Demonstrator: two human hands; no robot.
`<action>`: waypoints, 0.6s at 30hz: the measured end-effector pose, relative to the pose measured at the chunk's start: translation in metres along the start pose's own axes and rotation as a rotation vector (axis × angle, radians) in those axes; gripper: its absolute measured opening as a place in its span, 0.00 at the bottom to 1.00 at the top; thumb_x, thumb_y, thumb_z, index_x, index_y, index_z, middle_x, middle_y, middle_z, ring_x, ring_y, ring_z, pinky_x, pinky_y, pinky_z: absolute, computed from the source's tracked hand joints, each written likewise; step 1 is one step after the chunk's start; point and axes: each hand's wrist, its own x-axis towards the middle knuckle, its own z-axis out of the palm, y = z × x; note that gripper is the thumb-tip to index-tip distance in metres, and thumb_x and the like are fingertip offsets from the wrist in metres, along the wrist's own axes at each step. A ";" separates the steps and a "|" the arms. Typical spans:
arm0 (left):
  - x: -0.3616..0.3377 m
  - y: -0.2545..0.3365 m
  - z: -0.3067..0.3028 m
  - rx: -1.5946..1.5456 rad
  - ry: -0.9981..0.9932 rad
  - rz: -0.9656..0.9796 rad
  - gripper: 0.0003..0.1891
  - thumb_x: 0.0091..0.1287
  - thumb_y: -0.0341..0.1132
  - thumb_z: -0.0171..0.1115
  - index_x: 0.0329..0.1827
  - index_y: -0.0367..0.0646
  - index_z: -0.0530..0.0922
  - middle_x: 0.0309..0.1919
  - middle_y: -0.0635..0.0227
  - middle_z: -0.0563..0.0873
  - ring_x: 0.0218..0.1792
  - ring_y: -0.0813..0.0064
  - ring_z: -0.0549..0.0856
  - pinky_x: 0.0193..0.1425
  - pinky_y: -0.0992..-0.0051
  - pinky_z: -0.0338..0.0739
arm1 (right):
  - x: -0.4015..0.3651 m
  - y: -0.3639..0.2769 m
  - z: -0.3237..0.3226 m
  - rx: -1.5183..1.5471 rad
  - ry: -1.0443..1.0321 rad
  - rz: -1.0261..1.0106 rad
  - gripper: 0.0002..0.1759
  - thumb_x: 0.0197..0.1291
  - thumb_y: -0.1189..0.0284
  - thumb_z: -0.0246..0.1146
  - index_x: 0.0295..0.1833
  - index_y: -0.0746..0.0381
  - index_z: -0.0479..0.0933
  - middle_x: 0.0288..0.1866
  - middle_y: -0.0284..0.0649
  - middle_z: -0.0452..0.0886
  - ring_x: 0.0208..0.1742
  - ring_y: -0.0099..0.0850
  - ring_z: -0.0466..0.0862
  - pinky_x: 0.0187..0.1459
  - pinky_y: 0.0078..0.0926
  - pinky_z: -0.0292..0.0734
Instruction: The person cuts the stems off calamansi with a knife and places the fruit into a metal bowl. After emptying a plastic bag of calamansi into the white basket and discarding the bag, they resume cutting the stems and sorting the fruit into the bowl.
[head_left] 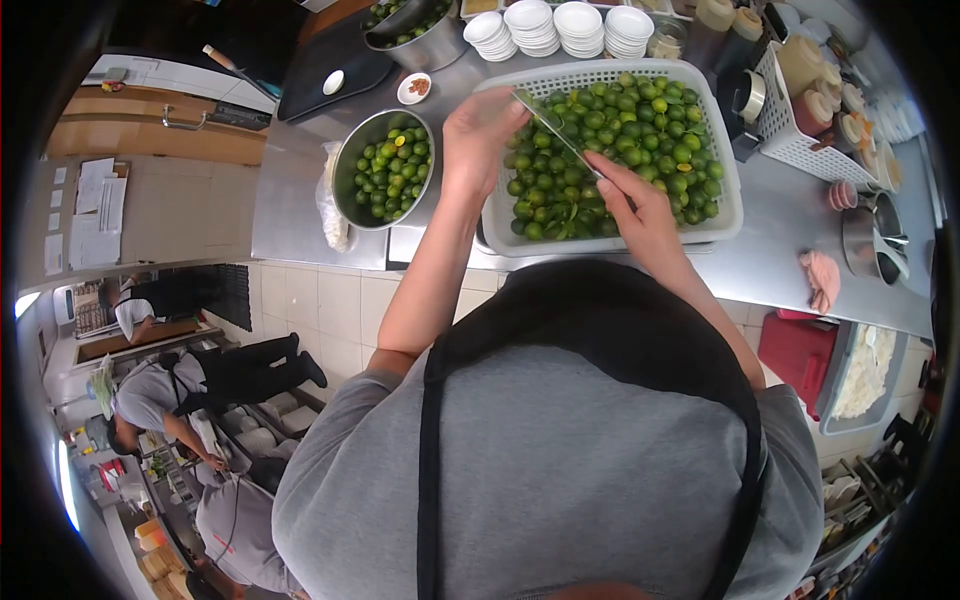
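A white plastic basket (735, 190) full of small green limes (640, 110), a few of them yellowish, sits on the steel counter before me. My right hand (642, 208) grips a knife (560, 135) above the limes, its index finger stretched along the top. The blade slants up and left toward my left hand (482, 132). That hand is over the basket's left edge, fingers closed together by the blade's tip; whatever they pinch is hidden. Left of my forearm stands a steel bowl (345, 180) holding more limes (392, 172).
Stacks of white saucers (555, 28) line the counter's back, beside a steel pot (430, 50) and a black tray (335, 60). A white crate (790, 125) of bottles stands right, with a pink cloth (822, 280) nearer. Co-workers (160, 385) are at left.
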 end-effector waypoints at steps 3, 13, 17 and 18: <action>-0.002 -0.003 0.001 0.062 0.016 -0.009 0.08 0.60 0.22 0.60 0.42 0.34 0.75 0.41 0.63 0.81 0.42 0.74 0.81 0.51 0.72 0.77 | 0.004 0.002 0.001 -0.053 0.033 -0.062 0.17 0.63 0.72 0.54 0.58 0.58 0.73 0.48 0.45 0.80 0.41 0.30 0.80 0.45 0.23 0.72; -0.002 -0.006 -0.018 -0.328 -0.109 -0.229 0.08 0.61 0.26 0.59 0.41 0.33 0.76 0.39 0.60 0.82 0.42 0.69 0.82 0.52 0.72 0.77 | 0.010 0.004 0.002 -0.097 0.027 -0.076 0.16 0.63 0.72 0.54 0.56 0.58 0.74 0.46 0.45 0.80 0.41 0.33 0.79 0.45 0.25 0.73; 0.011 0.009 -0.060 -0.275 -0.006 -0.120 0.12 0.61 0.28 0.60 0.45 0.30 0.75 0.45 0.58 0.80 0.48 0.65 0.79 0.59 0.66 0.73 | 0.007 0.019 0.003 -0.091 0.014 -0.070 0.17 0.62 0.71 0.55 0.57 0.57 0.73 0.46 0.46 0.80 0.42 0.33 0.80 0.45 0.25 0.73; 0.011 0.018 -0.071 -0.144 0.087 -0.027 0.15 0.61 0.30 0.60 0.48 0.29 0.74 0.49 0.57 0.78 0.51 0.65 0.77 0.60 0.61 0.71 | 0.005 0.023 0.003 -0.094 0.014 -0.043 0.17 0.62 0.70 0.56 0.57 0.57 0.73 0.46 0.47 0.80 0.42 0.33 0.80 0.46 0.24 0.73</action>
